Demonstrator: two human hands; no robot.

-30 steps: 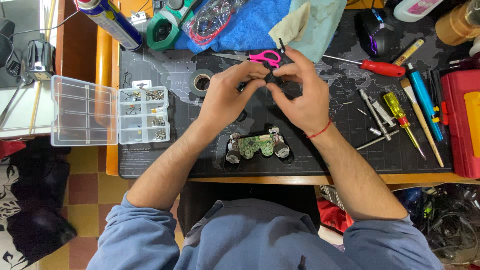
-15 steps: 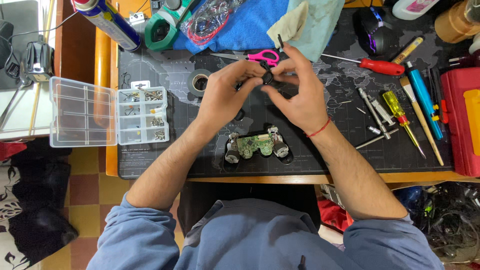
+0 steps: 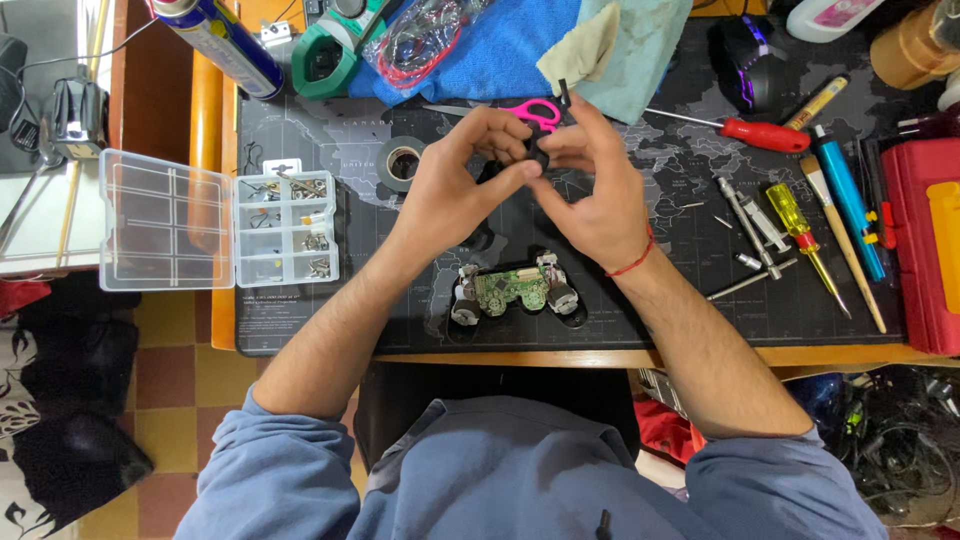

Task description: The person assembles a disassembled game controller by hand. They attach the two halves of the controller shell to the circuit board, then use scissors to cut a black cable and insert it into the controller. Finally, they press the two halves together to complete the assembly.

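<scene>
While both hands met above the dark map-printed desk mat (image 3: 640,300), the left hand (image 3: 455,190) curled narrow, thumb and forefinger pinched onto a small black part (image 3: 540,158). And the right hand (image 3: 590,195) came in from the other side, its fingertips closed on the same piece, so the part sat right between the two, touching both! What it was exactly could not be told; too much of it was hidden by fingers. A thin black stub poked up at the far end, so its long axis seemed to run near to far.

Neither hand had the edge in reach: the part was at the fingertips of both, held off the mat.

Moving outward, an opened game controller with a green circuit board (image 3: 512,290) lay just near of the hands, close to the desk's near edge. Pink-handled scissors (image 3: 530,110) lay just far of them, with a grey tape roll (image 3: 402,163) to the left. Farther left stood a clear plastic compartment box (image 3: 285,228), lid open. Off to the right lay a red-handled screwdriver (image 3: 765,133) and a yellow-handled screwdriver (image 3: 795,222), well apart from the hands.
</scene>
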